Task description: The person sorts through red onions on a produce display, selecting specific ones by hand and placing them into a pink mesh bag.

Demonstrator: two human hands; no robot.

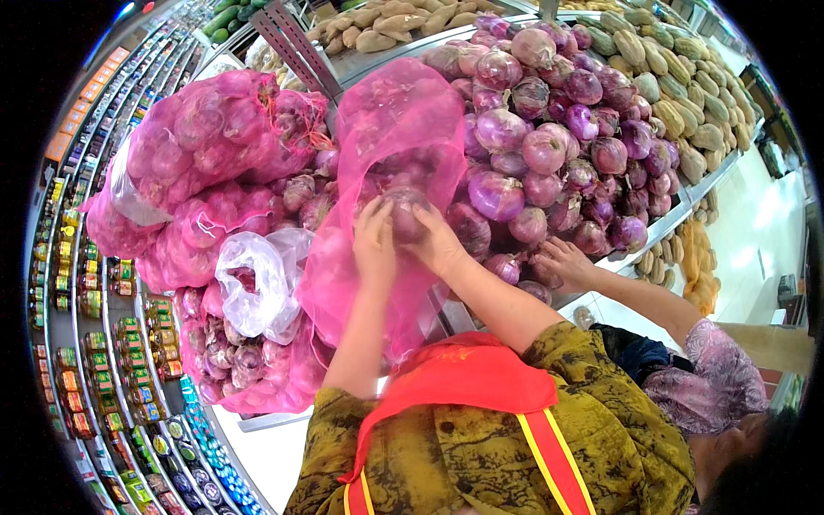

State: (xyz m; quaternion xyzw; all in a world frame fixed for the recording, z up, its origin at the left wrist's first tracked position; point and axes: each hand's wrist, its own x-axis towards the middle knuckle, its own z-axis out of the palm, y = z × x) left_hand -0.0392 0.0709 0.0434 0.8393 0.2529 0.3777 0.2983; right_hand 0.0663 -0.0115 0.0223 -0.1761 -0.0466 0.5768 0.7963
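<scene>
Both of my hands are at the wide mouth of a pink mesh bag [396, 109], which lies open over the onions. Between them is a large red onion [405, 215]. My left hand [374, 235] rests against its left side with bent fingers, and my right hand [441, 241] grips it from the right. More red onions show dimly through the mesh behind it. To the right of the bag rises a heap of loose red onions [544, 145]. A translucent plastic bag [257, 283] sits to the left of my left forearm.
Full mesh sacks of onions [199, 135] are stacked on the left. Another person's hand [566, 264] touches the heap's front edge at right. Beyond lie squash-like vegetables [682, 84] and brown tubers [386, 26]. A perforated metal post [296, 48] stands behind; shelves of jars [138, 341] run along the left.
</scene>
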